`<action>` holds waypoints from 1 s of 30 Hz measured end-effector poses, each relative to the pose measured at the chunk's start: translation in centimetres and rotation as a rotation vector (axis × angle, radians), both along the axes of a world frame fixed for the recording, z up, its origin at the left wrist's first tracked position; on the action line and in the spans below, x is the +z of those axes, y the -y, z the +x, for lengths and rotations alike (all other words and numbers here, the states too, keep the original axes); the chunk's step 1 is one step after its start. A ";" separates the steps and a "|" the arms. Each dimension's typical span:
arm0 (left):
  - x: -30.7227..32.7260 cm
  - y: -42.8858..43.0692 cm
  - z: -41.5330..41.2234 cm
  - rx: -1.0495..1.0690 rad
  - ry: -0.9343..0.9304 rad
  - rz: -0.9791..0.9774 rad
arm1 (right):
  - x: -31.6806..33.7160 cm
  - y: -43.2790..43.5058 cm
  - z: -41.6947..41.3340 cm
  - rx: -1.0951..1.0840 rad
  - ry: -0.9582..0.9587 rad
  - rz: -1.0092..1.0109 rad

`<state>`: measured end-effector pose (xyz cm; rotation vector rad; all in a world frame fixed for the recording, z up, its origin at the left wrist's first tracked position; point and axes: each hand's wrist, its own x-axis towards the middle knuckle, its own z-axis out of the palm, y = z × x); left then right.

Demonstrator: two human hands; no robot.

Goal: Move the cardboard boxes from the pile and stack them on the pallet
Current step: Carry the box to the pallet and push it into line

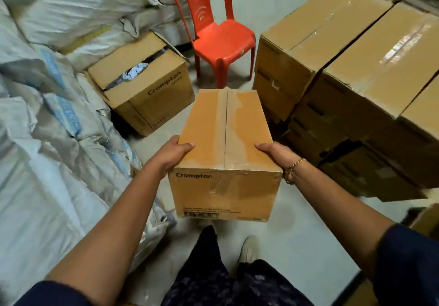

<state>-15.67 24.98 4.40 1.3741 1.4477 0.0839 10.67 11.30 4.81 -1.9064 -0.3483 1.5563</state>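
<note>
**Taped box carried between both hands**

Held clear of the floor [297,246]: sealed cardboard box [225,139], long axis pointing away, printed end toward the body. Gripped at its near top corners by left hand [171,156] and right hand [278,153], thumbs laid on the top face, fingers hidden down the side walls. Gold bracelet [291,170] on the right wrist. Just right of the far end, stacked boxes [344,68], nearest corner close by. Ahead left, open-flapped box [142,85] on the floor against white sacks [47,115]. Straight ahead, red chair [213,35]. Only a narrow lane of bare floor between sacks and stack.
</note>
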 end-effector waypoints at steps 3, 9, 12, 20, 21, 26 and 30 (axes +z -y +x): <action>1.5 3.4 -0.8 0.039 0.016 0.012 | 1.9 2.8 -0.1 0.017 0.007 -0.004; 5.0 7.7 -1.6 0.096 0.105 -0.018 | 4.8 8.0 -1.8 -0.041 0.016 0.034; 6.3 9.3 -2.0 0.101 0.146 -0.046 | 5.4 10.8 -2.7 -0.146 -0.059 0.086; 7.4 14.9 -3.4 -0.065 0.194 -0.079 | 6.0 20.6 -7.5 -0.331 0.078 -0.011; 7.4 15.8 -3.5 -0.098 0.194 -0.080 | 5.9 22.0 -8.3 -0.355 0.095 -0.035; 7.5 22.1 -2.3 -0.284 0.208 -0.129 | 6.9 31.5 -11.7 -0.504 0.141 -0.028; 8.0 29.1 0.1 -0.457 0.209 -0.131 | 8.0 40.7 -13.4 -0.661 0.234 -0.024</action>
